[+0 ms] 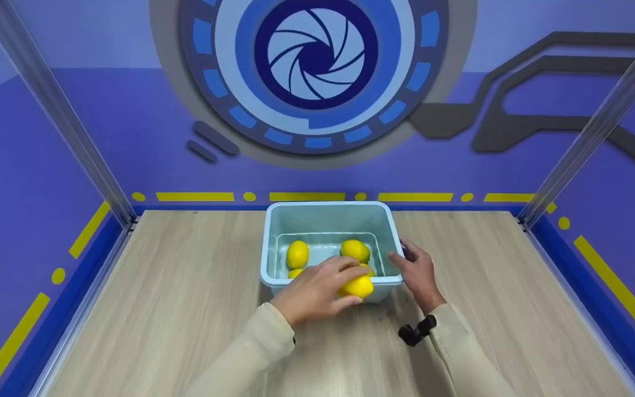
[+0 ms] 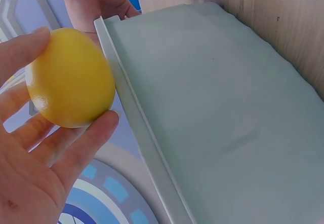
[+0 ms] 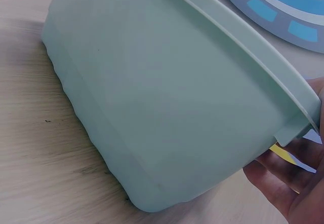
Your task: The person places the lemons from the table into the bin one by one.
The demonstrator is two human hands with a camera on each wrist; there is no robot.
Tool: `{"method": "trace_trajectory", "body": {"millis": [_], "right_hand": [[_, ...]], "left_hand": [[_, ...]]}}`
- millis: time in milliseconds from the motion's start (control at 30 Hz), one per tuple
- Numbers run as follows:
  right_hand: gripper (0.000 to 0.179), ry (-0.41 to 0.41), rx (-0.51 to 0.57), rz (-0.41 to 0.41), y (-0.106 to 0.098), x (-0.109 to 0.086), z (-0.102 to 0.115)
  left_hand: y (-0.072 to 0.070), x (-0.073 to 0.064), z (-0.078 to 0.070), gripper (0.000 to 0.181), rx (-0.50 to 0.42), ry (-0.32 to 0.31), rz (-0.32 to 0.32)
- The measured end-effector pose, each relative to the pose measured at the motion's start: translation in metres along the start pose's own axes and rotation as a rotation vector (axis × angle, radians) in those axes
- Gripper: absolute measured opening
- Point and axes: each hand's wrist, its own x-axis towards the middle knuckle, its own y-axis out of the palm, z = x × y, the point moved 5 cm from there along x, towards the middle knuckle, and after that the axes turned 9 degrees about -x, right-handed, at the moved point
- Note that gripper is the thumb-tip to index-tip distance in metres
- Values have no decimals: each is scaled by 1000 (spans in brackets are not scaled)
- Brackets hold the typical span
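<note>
A pale green-blue plastic bin (image 1: 328,205) stands on the wooden table. Inside it lie several lemons, among them one at the left (image 1: 297,255) and one at the right (image 1: 355,251); others are partly hidden behind my left hand. My left hand (image 1: 317,289) holds a lemon (image 2: 71,77) between thumb and fingertips, at the bin's near rim (image 2: 136,127). At the bin's right side my right hand (image 1: 419,273) grips the rim, its thumb over the edge and its fingers (image 3: 276,181) outside below it. The near outer wall (image 3: 136,97) fills much of the right wrist view.
Wood-grain tabletop (image 1: 185,309) surrounds the bin. Behind it rises a blue-purple printed back wall (image 1: 317,179), close to the bin's far side. Side panels and clear corner posts (image 1: 91,143) bound the table. A black device (image 1: 416,331) sits on the right wrist.
</note>
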Motion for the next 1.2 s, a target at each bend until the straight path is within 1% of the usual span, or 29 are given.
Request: {"method": "trace_trajectory", "body": {"millis": [167,400,533,733,900,1200], "right_hand": [[57,10,0,7,0,1,-1],[57,9,-2,6,-1,1,0],[58,6,8,-4,-1,2,0],[58,-2,14,-16,0,3,0],[58,7,11,-13,-1,1,1],[59,28,16,-4,0,2,0]], "left_hand": [[-1,1,2,49,19,-7,-12],[-2,3,5,48,22,-24,-35],[-2,4,8,50,27,-31,-55],[-1,6,12,51,30,-46,-69],[-1,6,13,51,38,-75,-84],[3,8,16,50,59,-144,-148]]}}
